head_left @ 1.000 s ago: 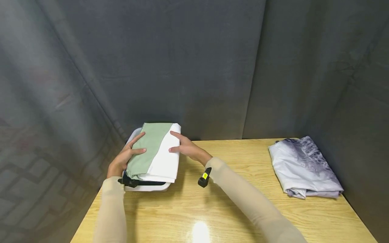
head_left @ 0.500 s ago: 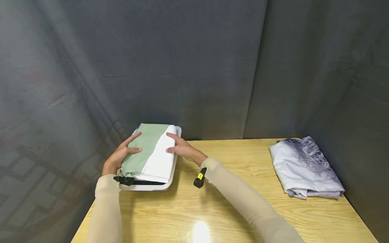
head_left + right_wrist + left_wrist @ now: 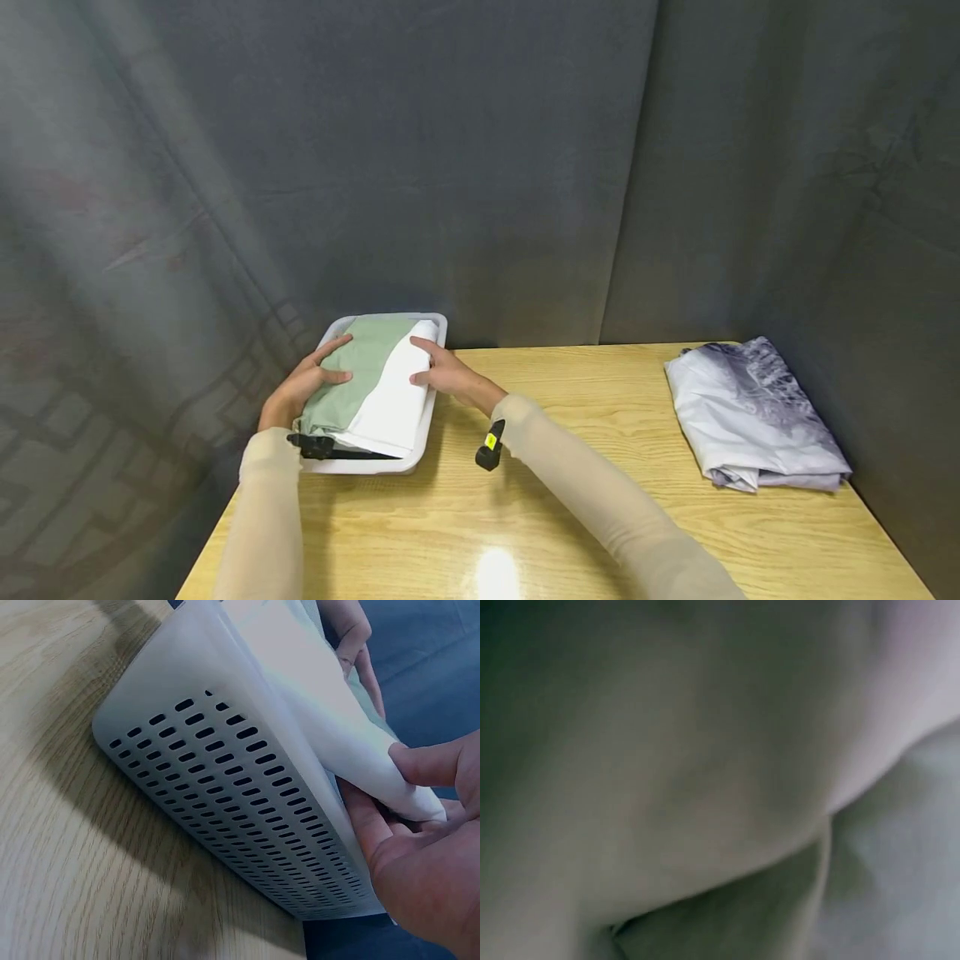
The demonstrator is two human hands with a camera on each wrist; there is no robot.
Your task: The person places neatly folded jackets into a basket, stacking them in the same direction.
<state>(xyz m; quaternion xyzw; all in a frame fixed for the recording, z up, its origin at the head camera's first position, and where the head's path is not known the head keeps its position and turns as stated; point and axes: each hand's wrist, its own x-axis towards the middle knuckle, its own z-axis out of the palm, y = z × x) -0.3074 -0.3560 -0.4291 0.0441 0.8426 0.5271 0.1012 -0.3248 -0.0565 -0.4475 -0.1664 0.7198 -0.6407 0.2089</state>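
A folded green-and-white cloth (image 3: pixel 384 379) lies within the rim of a white perforated plastic basket (image 3: pixel 358 467). My left hand (image 3: pixel 303 385) holds the cloth's left side, thumb on top. On the white side, my right hand (image 3: pixel 448 373) grips the edge. Close up in the right wrist view, the right thumb (image 3: pixel 427 761) presses on top of the cloth while fingers curl beneath it, right beside the basket rim. The left wrist view is blurred, filled by the hand and fabric. The undersides of the left fingers are hidden.
A second folded cloth, white with a grey-purple pattern (image 3: pixel 750 417), lies on the right of the wooden table (image 3: pixel 570 500). Grey curtains (image 3: pixel 487 167) hang behind the table and along both sides. The basket stands at the back left.
Both hands have moved left and slightly down with the cloth, lowering it into the basket. More of the basket's back and right rim shows now. The patterned cloth has stayed put.
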